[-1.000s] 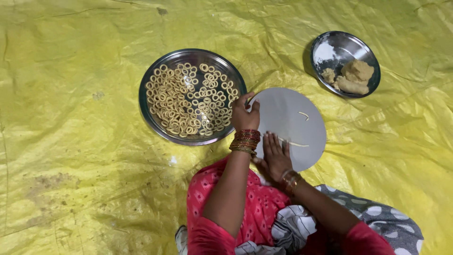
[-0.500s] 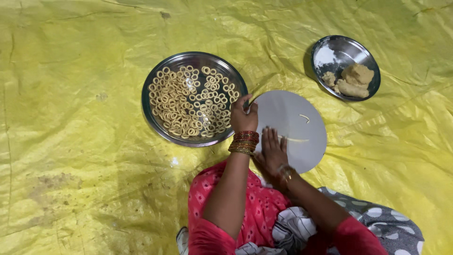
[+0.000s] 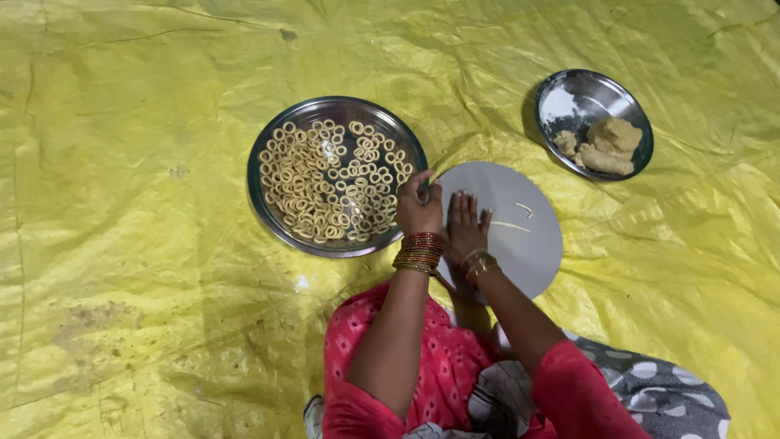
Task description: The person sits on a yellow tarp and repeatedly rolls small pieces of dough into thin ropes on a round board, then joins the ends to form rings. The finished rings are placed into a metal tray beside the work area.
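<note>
My left hand (image 3: 419, 207) is at the left edge of a round grey board (image 3: 528, 244), fingers pinched on a thin strip of dough, close to the rim of a steel plate (image 3: 276, 219) filled with several small dough rings (image 3: 333, 183). My right hand (image 3: 465, 226) lies flat, palm down, on the board. A thin rolled dough strand (image 3: 509, 225) and a short piece (image 3: 525, 210) lie on the board to the right of that hand. Bangles ring both wrists.
A smaller steel bowl (image 3: 569, 102) with lumps of dough (image 3: 608, 145) sits at the upper right. Everything rests on a crinkled yellow plastic sheet (image 3: 122, 244). My red clothing and a grey dotted cloth (image 3: 650, 390) fill the bottom.
My right hand has slid up the board and lies next to the left hand. The left hand stays at the board's left edge.
</note>
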